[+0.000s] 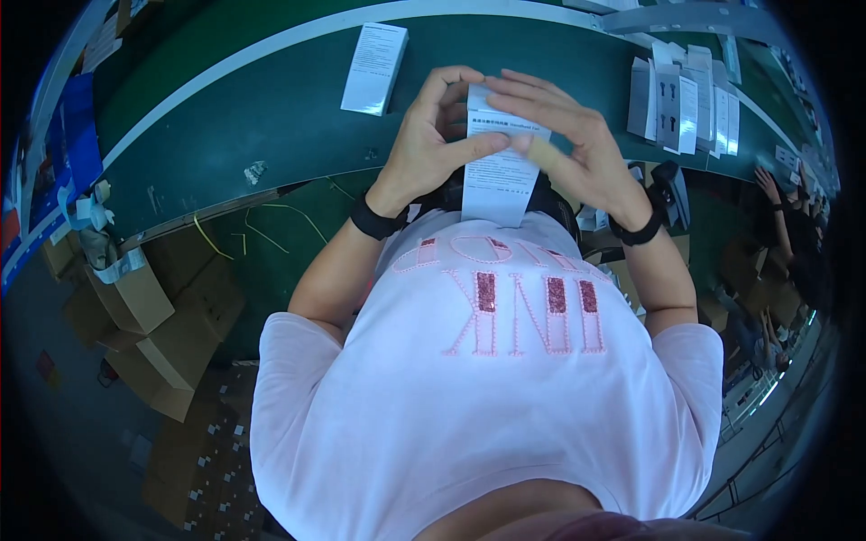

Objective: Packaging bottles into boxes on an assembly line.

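Note:
A tall white carton [498, 185] with small dark print stands between my hands, its lower end close to my shirt at the bench's near edge. My left hand [431, 135] grips its left side, the thumb lying across the front and the fingers behind the upper edge. Over the top end and right side curls my right hand [570, 126], with fingers on the upper edge and a thumb slightly blurred by motion. The top flap is mostly covered by my fingers. Beyond my left hand, another white carton [374, 68] lies on the green bench.
The green bench top [244, 117] has a white border strip. At the right stands a row of white cartons [686, 104], some showing dark pictures. Brown cardboard boxes [167, 338] sit below at the left. A co-worker's hand [768, 187] reaches the bench at the far right.

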A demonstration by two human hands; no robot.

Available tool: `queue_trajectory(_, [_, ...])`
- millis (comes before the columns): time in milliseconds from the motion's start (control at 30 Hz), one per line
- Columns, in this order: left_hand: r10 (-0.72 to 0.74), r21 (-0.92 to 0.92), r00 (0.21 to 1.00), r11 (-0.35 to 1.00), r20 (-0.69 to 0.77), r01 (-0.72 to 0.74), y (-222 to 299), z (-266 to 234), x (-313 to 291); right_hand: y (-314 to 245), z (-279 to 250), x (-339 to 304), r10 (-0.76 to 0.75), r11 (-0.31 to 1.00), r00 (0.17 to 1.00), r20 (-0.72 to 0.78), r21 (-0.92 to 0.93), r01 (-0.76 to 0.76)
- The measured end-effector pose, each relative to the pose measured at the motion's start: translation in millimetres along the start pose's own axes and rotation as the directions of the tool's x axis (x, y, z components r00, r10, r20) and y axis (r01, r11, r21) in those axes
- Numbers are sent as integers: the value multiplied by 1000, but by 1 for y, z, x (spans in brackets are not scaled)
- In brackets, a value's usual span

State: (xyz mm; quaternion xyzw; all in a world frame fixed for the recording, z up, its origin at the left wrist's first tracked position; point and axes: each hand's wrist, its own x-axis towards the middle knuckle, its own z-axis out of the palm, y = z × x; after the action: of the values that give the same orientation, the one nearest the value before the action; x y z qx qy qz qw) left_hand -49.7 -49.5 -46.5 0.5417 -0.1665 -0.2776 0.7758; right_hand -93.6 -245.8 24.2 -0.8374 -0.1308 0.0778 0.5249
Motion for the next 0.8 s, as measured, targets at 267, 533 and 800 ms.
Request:
queue_trajectory(267, [-132, 209, 982, 965, -135, 158, 20, -102, 61, 70, 57, 53, 623, 718, 767, -153, 501, -483])
queue_trajectory(533, [-624, -290, 774, 764, -104, 577, -43, -194, 34, 133, 177, 123, 531, 372, 805, 265, 780, -503])
queue_trajectory(800, [-437, -43, 899, 899, -44, 435, -30, 24, 51, 96, 39, -34, 318, 817, 925, -206, 555, -157])
